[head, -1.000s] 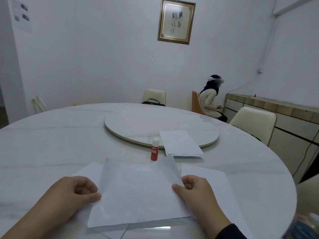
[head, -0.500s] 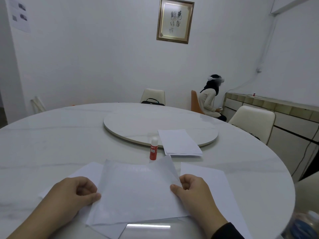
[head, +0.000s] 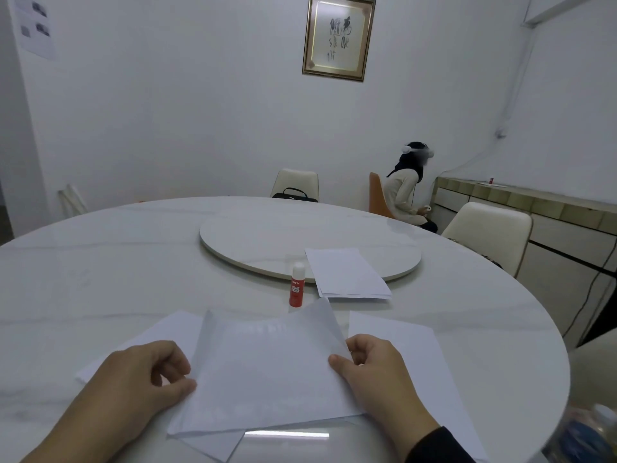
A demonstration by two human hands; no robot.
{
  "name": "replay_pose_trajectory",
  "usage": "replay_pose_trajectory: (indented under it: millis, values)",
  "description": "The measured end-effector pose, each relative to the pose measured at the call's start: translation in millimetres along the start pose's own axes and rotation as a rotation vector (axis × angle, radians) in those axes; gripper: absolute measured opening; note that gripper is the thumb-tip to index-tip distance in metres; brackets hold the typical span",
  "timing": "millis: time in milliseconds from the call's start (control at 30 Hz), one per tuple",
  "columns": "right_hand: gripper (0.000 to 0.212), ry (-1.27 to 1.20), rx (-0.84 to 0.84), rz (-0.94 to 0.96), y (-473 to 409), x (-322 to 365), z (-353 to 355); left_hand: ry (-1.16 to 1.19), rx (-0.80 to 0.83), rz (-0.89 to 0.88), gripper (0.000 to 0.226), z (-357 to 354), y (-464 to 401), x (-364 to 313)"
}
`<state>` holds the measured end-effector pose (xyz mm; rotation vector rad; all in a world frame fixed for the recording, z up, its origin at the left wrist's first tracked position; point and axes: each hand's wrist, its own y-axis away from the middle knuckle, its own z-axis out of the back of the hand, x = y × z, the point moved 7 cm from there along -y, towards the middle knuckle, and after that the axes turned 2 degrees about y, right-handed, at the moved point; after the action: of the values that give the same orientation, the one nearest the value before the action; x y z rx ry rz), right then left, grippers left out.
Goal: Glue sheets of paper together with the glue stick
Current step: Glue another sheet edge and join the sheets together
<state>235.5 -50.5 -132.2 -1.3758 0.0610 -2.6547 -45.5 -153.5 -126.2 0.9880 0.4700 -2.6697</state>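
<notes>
A white sheet of paper [head: 267, 372] is held just above the table in front of me, its far edge raised. My left hand [head: 140, 385] pinches its left edge and my right hand [head: 374, 372] pinches its right edge. Under it lie two more white sheets, one sticking out to the left [head: 160, 339] and one to the right [head: 417, 355]. A red glue stick [head: 296, 289] with a white cap stands upright just beyond the held sheet. A small stack of paper [head: 347, 274] rests partly on the turntable, right of the glue stick.
The round white marble table [head: 100, 279] carries a raised turntable [head: 267, 238] at its middle. Chairs stand at the far side [head: 295, 183] and to the right [head: 490, 232]. A person [head: 407, 192] sits beyond the table. A plastic bottle [head: 591, 436] shows at the bottom right corner.
The held sheet has dropped lower toward the table and flattened a little; both hands kept their pinch on its edges and shifted only slightly.
</notes>
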Motion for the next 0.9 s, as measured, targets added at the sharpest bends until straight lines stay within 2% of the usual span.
replay_pose_trajectory:
  millis: [167,267,333,400,433,500,567,633,667,767,900]
  values:
    - [0.011,0.016,-0.027,0.001,1,0,2,-0.030,-0.027,-0.098,0.028,-2,4,-5]
    - [0.027,0.085,-0.088,0.017,4,4,6,-0.156,0.031,-0.186,0.023,-11,3,-13]
    - [0.045,0.202,-0.198,0.096,7,14,16,-0.239,0.054,-0.212,0.024,-14,0,-15]
    - [0.056,0.284,-0.237,0.278,12,38,24,-0.218,-0.016,-0.268,0.015,-8,-3,-29]
    - [0.060,0.293,-0.172,0.369,13,51,21,-0.203,-0.062,-0.295,0.012,-4,-5,-39]
    - [0.067,0.317,0.056,0.488,12,70,1,-0.232,-0.072,-0.290,0.041,-9,-14,-53]
    - [0.077,0.435,0.263,0.520,10,73,-28,-0.293,0.022,-0.271,0.057,-32,-22,-67]
    - [0.084,0.562,0.378,0.506,7,64,-53,-0.406,0.146,-0.266,0.065,-61,-23,-67]
    - [0.087,0.614,0.412,0.488,6,57,-62,-0.452,0.203,-0.269,0.068,-74,-22,-62]
    - [0.093,0.734,0.440,0.439,1,39,-73,-0.500,0.307,-0.237,0.057,-89,-22,-48]
    - [0.076,0.754,0.420,0.416,-2,31,-74,-0.538,0.322,-0.221,0.056,-90,-22,-45]
